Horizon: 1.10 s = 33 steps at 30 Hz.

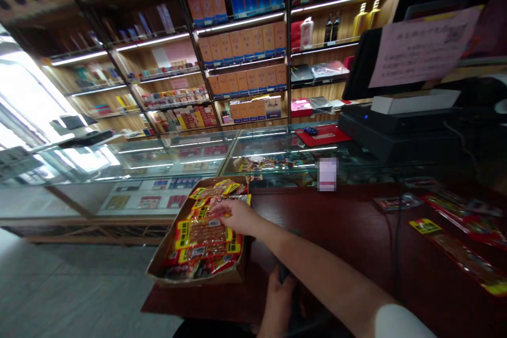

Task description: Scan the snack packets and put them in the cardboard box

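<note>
My right hand (233, 216) reaches into a cardboard box (156, 269) on the counter, its fingers loosely bent and apart over the snack packets. Clear, red and yellow wrappers show brownish food inside these packets (202, 235). Whether the fingertips touch a packet is hard to make out. Lower down, partly behind my right forearm, my left hand (277, 293) is closed round the black grip of what looks like a barcode scanner (283, 273). The forearm hides most of the scanner.
On the dark red counter (328, 227) lie more snack packets (455, 253) at the right and a dark cable (396, 243). A glass display case (186, 153) runs behind. A monitor (360, 63) with a pink paper, a mouse (311, 130) and stocked shelves (245, 63) stand beyond.
</note>
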{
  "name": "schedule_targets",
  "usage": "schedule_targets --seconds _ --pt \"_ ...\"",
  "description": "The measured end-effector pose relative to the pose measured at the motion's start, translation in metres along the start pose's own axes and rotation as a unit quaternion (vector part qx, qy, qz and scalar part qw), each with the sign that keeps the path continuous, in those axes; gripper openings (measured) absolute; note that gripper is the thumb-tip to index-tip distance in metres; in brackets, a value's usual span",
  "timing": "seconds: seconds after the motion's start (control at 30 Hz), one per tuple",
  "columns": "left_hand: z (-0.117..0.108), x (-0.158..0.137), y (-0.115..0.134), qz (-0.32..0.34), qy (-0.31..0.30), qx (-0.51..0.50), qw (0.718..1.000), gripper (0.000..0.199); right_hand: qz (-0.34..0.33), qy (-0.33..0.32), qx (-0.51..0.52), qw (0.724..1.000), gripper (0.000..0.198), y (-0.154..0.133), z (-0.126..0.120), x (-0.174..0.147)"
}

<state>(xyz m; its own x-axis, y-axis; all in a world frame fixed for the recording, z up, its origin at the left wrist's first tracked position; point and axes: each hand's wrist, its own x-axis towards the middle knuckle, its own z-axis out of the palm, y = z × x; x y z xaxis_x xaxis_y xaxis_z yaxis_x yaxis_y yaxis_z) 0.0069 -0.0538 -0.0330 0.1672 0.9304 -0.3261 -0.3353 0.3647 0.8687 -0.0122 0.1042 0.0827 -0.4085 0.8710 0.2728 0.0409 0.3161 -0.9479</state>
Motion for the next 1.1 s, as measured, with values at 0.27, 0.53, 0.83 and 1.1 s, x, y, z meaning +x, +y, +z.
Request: schedule_targets --seconds 0.27,0.53,0.83,1.1 --pt "-0.001 0.0 0.005 0.005 0.033 0.026 0.999 0.063 -0.092 -0.061 -0.325 0.939 0.032 -0.019 0.006 -0.035" --pt "0.007 -0.011 0.023 0.007 -0.006 0.048 0.999 0.058 0.009 0.221 -0.331 0.917 0.033 0.011 -0.132 -0.1" --pt "-0.001 -0.004 0.012 0.008 -0.029 0.036 0.999 0.062 0.417 0.331 -0.599 0.599 0.056 0.086 -0.274 -0.24" --pt "-0.002 -0.006 0.011 0.017 -0.036 0.041 0.998 0.059 0.284 0.216 -0.585 0.728 0.044 0.058 -0.159 -0.228"
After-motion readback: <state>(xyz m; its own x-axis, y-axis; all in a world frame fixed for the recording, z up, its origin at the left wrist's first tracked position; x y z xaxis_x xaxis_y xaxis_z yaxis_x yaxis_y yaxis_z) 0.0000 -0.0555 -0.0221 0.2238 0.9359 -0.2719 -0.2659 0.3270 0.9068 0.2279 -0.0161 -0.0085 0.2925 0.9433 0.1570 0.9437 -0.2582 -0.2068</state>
